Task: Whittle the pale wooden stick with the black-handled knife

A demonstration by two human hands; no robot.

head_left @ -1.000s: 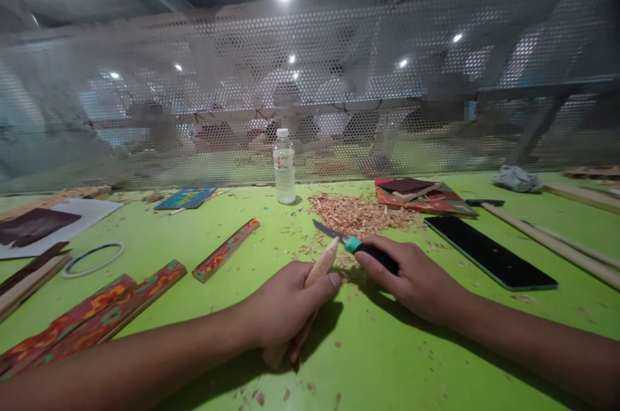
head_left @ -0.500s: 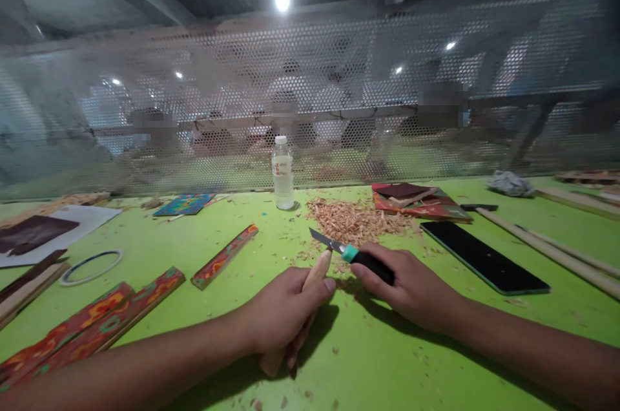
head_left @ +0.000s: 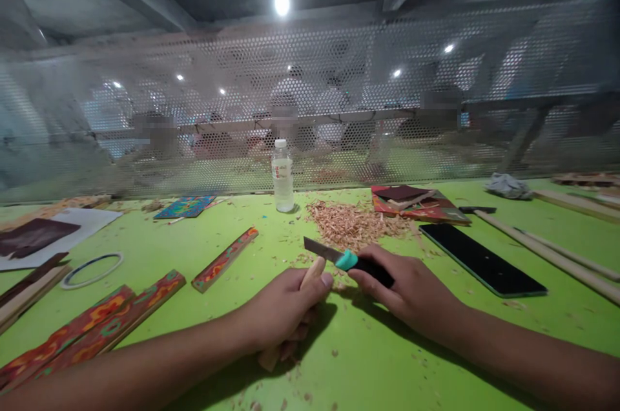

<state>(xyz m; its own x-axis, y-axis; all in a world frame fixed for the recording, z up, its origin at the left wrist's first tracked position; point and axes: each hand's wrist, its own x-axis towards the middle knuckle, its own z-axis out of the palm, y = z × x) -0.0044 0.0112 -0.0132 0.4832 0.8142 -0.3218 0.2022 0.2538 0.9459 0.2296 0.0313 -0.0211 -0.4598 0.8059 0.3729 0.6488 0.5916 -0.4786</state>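
Observation:
My left hand [head_left: 288,307] is closed around a pale stick of wood [head_left: 314,272], whose upper end sticks out past the thumb and whose lower end shows under the palm. In my right hand [head_left: 407,285] is a utility knife [head_left: 347,260] with a black and teal handle, its blade pointing up and left. The blade lies at the tip of the wood; whether it touches cannot be made out. Beyond the blade, a heap of wood shavings [head_left: 349,223] covers part of the green table [head_left: 378,359].
A water bottle [head_left: 283,178] stands at the back before a perforated metal screen [head_left: 217,139]. To the right lie a phone [head_left: 484,261] and a hammer [head_left: 523,233]. Painted wood strips [head_left: 116,320], a white ring [head_left: 92,271] and sandpaper [head_left: 36,236] lie at left.
The knife has shifted slightly left and its blade has turned over the wood's tip. The wood and my left hand have moved a little left.

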